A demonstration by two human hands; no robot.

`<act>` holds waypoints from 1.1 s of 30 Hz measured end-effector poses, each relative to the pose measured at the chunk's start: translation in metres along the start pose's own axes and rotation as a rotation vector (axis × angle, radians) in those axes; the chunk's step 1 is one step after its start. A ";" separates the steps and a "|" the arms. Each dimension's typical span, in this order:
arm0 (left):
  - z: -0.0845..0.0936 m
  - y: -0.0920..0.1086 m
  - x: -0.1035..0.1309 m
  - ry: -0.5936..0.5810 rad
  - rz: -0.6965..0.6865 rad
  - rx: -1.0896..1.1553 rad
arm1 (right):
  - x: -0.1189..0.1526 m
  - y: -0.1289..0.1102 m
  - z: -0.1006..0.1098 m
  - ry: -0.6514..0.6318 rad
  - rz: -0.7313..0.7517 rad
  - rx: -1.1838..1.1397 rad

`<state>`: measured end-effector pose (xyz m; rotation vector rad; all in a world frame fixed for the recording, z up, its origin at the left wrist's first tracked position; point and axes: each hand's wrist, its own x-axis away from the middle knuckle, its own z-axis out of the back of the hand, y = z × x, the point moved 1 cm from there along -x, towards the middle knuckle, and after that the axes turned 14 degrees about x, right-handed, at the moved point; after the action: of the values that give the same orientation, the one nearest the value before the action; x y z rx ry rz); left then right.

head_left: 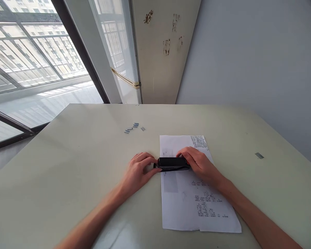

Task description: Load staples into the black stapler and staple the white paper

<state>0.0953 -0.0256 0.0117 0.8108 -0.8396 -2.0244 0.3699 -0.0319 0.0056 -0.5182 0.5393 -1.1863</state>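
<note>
Stapler [172, 163] laid crosswise over printed paper [180, 211], gripped at both ends

Viewing from a distance through the head camera, I find the black stapler over the upper half of the paper, its left end reaching just past the paper's left edge. I cannot tell whether its base rests on the paper or is raised slightly above it.

I record the left hand [140, 169] pinching the stapler's left end, thumb on the near side and forefinger on the far side. I record the right hand [197, 162] closed over the opposite end, fingers curled (their tips are hidden, so I cannot tell exactly where they press).

The paper lies printed side up on the pale table [67, 166], its near edge slightly uneven. Beyond its far left corner I note a loose group of metal staple strips [136, 123]; a single strip [259, 155] lies well apart, to the right of the paper.

Behind the table I see a pale panel [158, 74] with brown marks, a plain wall [248, 62] to the right and a window [36, 52] to the left.
</note>
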 end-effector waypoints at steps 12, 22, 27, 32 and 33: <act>-0.003 -0.006 0.001 0.010 -0.031 -0.006 | 0.004 0.002 -0.003 0.048 0.161 0.088; 0.028 -0.002 0.006 -0.133 -0.049 -0.052 | 0.005 0.000 -0.004 0.058 0.249 0.065; 0.051 -0.005 0.010 -0.195 -0.053 -0.078 | 0.005 0.000 -0.003 0.060 0.246 0.054; 0.065 -0.010 0.007 -0.269 -0.085 -0.088 | 0.005 0.000 -0.001 0.049 0.245 0.060; 0.069 -0.013 0.005 -0.293 -0.069 -0.075 | 0.005 0.000 -0.001 0.051 0.243 0.060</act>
<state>0.0350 -0.0046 0.0401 0.5136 -0.8998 -2.2573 0.3707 -0.0368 0.0037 -0.3606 0.5910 -0.9822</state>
